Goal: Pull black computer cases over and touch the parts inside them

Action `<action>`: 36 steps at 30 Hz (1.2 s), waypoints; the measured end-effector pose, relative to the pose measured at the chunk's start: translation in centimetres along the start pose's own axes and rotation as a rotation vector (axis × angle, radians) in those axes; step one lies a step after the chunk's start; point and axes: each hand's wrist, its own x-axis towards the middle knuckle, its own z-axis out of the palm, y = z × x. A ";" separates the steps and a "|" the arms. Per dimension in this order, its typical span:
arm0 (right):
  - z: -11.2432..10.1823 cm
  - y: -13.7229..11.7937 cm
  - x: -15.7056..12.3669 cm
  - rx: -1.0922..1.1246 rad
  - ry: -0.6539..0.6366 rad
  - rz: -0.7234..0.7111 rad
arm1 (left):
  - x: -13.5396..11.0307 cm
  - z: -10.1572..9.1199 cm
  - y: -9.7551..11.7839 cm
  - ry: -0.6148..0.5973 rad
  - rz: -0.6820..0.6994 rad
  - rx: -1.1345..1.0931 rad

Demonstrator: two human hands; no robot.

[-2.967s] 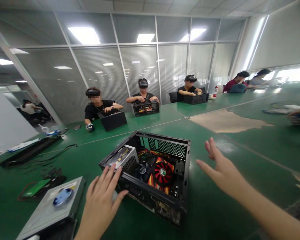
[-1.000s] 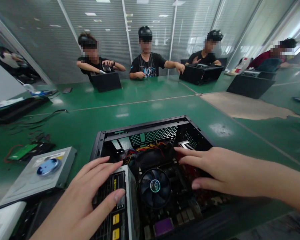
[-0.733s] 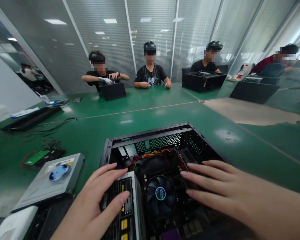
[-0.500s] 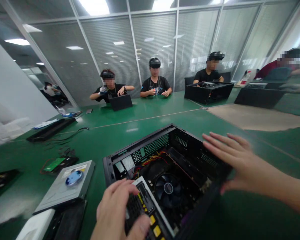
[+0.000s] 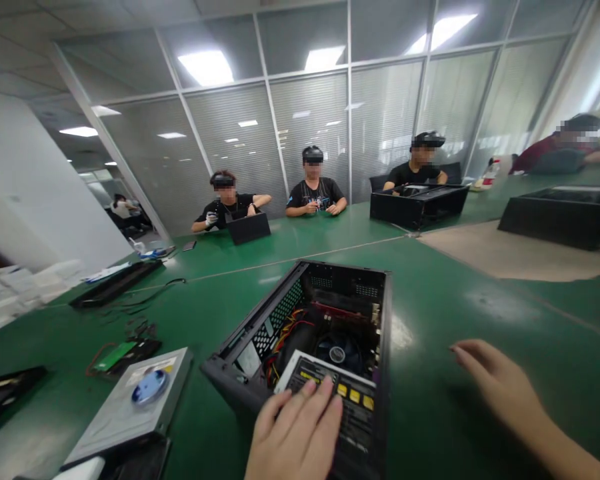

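Observation:
An open black computer case (image 5: pixel 265 320) lies on the green table (image 5: pixel 445 300) right in front of me, its long side pointing away. Inside it I see a power supply (image 5: pixel 340 390) with yellow labels, a fan (image 5: pixel 337 353) and coloured wires. My left hand (image 5: pixel 297 433) rests flat on the near end of the power supply, fingers stretched out. My right hand (image 5: pixel 500 387) hovers low over the table to the right of the case, fingers extended, holding nothing.
A grey optical drive (image 5: pixel 130 410) lies at the left, with a green circuit board (image 5: pixel 117 355) and cables behind it. Three people sit across the table with black cases (image 5: pixel 415 203). Another black case (image 5: pixel 560 213) stands at the far right.
The case has turned so its long side points away from me. My right hand has come off its right edge and dropped to the table side. My left hand stays on the power supply.

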 end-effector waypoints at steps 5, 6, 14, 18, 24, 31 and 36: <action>0.4 -1.0 -0.4 0.004 -0.016 -0.109 | 5.9 5.0 -8.2 -0.217 -0.279 0.003; 0.5 -1.0 -0.4 0.008 -0.021 -0.133 | 7.3 6.2 -10.4 -0.251 -0.348 0.041; 0.3 0.2 0.4 -0.009 -0.059 -0.156 | 9.7 12.9 -20.6 -0.471 -0.935 0.200; 0.4 -1.4 -0.4 -0.001 -0.148 -0.294 | 2.4 13.9 -17.3 -0.698 -0.910 0.083; 1.7 -4.6 -1.8 0.010 -0.308 -0.388 | -6.3 13.0 -12.6 -0.763 -0.879 0.086; 1.7 -4.0 -0.2 -0.093 -0.267 -0.407 | -6.0 12.3 -11.5 -0.741 -0.823 0.118; -1.6 -6.7 11.2 -0.507 0.066 -0.473 | -5.5 12.2 -11.2 -0.733 -0.833 0.131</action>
